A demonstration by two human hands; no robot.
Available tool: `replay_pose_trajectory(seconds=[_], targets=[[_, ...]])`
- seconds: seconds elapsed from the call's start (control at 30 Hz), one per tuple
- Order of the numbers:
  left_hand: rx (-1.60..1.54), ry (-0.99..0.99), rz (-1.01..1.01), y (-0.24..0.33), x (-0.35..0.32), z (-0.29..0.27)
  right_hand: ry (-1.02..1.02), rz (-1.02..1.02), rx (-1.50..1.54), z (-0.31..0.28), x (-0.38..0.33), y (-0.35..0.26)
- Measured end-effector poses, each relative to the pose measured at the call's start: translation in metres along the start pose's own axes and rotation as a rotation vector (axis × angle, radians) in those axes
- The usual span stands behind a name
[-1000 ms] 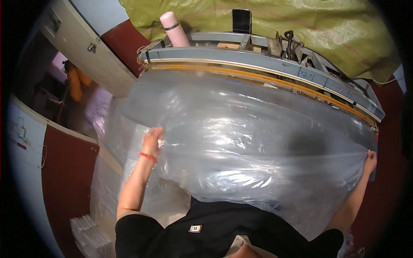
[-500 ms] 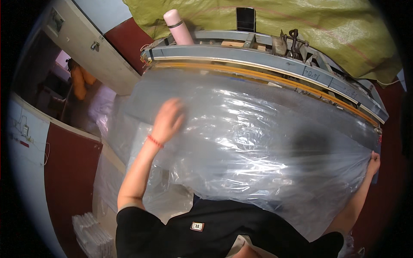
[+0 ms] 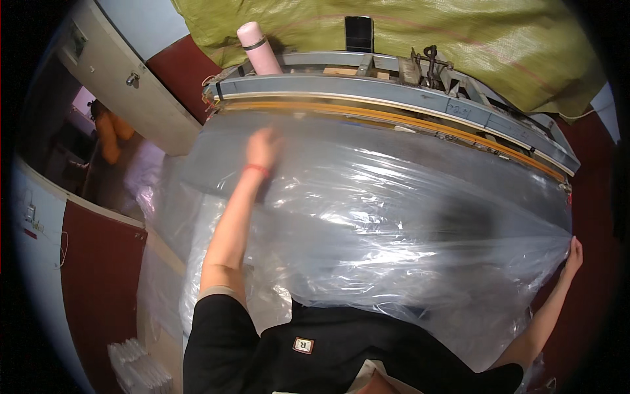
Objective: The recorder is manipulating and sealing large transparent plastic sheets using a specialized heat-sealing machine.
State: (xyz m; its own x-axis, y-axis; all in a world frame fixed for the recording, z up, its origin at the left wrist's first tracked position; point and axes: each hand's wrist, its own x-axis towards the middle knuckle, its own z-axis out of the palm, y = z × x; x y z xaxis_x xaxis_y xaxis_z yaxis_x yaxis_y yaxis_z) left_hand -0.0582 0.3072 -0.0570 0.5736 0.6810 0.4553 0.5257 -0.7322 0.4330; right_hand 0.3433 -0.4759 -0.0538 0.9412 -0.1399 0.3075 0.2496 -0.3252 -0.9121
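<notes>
A large clear plastic sheet (image 3: pixel 367 217) lies spread over the grey worktop, wrinkled and shiny through its middle. At its far left part is my left hand (image 3: pixel 264 150), over the film, its fingers smeared by motion. A red bracelet (image 3: pixel 256 171) circles that wrist. Far to the right, my right hand (image 3: pixel 575 255) pinches the sheet's edge, and creases fan out from that grip across the film. Beyond the sheet, a long grey metal bar (image 3: pixel 367 90) with an orange strip (image 3: pixel 354 111) along it runs across the worktop's back.
A pink bottle (image 3: pixel 260 56) and a dark phone (image 3: pixel 359 34) stand behind the bar, before a yellow-green woven sheet (image 3: pixel 459 46). A metal clamp fitting (image 3: pixel 430 65) sticks up there. On the left are an open door (image 3: pixel 125 72) and a stack of folded plastic (image 3: pixel 136 366).
My left hand has moved forward over the film, toward the metal bar. My right hand keeps its pinch on the sheet's right edge. The view has shifted slightly.
</notes>
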Motion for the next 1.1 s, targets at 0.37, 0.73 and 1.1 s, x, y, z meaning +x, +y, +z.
replay_pose_trajectory(seconds=[0.37, 0.73, 1.1], targets=[[-0.855, 0.274, -0.348, 0.007, 0.053, 0.011, 0.356, -0.259, -0.699, 0.117, 0.069, 0.003], [-0.873, 0.316, -0.293, -0.086, 0.100, 0.067, 0.365, -0.161, 0.015, 0.210, 0.077, 0.007], [-1.090, 0.401, -0.452, -0.074, 0.091, 0.045, 0.412, -0.074, 0.100, 0.207, 0.078, 0.004]])
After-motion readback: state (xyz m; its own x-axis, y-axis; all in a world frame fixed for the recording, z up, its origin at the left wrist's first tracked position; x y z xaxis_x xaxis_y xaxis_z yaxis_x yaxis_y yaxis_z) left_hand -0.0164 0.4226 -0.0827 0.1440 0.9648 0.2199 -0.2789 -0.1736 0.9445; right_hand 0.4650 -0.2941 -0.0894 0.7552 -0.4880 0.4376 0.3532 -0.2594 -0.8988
